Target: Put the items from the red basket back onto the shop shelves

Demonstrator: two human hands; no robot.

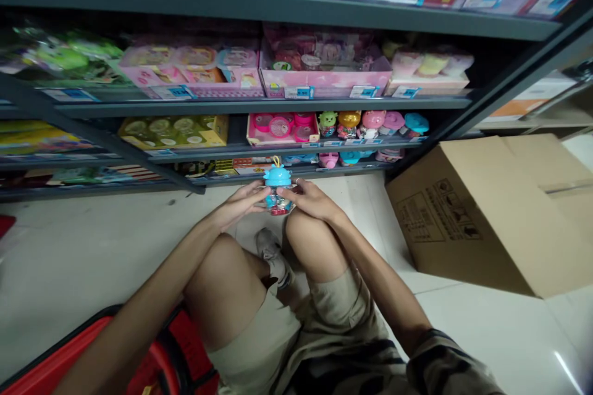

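Note:
Between both hands, above my knees, is a small clear jar (278, 188) with a blue animal-shaped lid and a yellow loop on top. Red and blue bits show inside it. My left hand (244, 200) grips it from the left, thumb across its front. From the right, my right hand (311, 197) closes on it, its thumb also on the front; a ring shows on one finger. Similar character-lidded jars (349, 124) stand in a row on the low shelf ahead, in green, gold, pink and blue.
Shelves (278, 105) with boxed toys and price tags rise ahead. A large cardboard box (482, 216) stands on the floor at right. At lower left, close to my leg, is a red basket (157, 358) with black edging. Pink tubs (280, 126) sit beside the jars.

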